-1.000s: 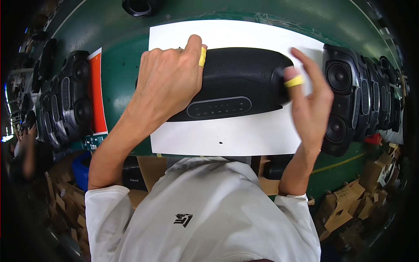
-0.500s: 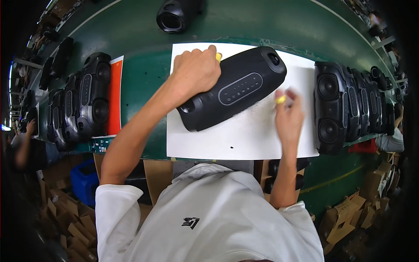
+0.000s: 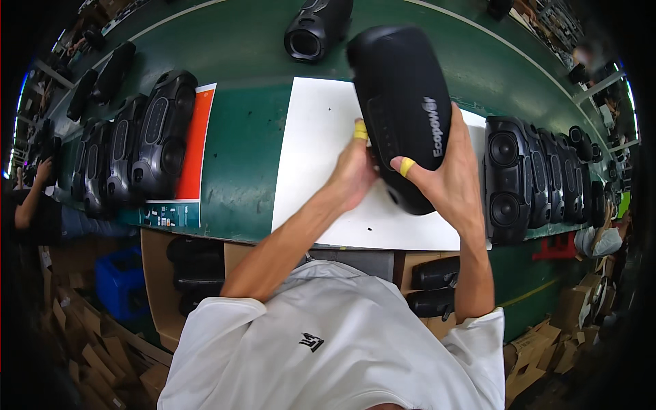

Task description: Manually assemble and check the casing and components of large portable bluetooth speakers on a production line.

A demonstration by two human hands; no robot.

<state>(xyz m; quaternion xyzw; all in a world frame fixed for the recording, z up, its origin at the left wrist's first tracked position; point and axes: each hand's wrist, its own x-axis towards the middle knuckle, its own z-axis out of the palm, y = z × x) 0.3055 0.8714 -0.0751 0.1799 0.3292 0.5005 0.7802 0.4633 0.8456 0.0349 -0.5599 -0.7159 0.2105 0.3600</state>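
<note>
A black portable speaker (image 3: 403, 96), cylindrical with rounded ends, is tilted over a white sheet (image 3: 314, 150), its far end leaning left. My right hand (image 3: 451, 178) grips its right side, fingers wrapped round the edge and a yellow-taped thumb across the front. Against the lower left side, near the button panel, rests my left hand (image 3: 353, 167); its thumb, also taped yellow, points up and its other fingers are mostly hidden by the speaker. Light lettering on the casing faces up.
Rows of similar speakers stand left (image 3: 164, 130) and right (image 3: 506, 178) of the sheet; another speaker (image 3: 307, 37) lies beyond it. A red-orange sheet (image 3: 198, 137) is under the left row. Cardboard boxes (image 3: 160, 287) and a blue crate (image 3: 119, 283) sit below the green bench.
The speaker has been turned from lying slantwise to a steeper, lifted pose. My right hand has come onto its right side, and my left has shifted from its top to its lower left.
</note>
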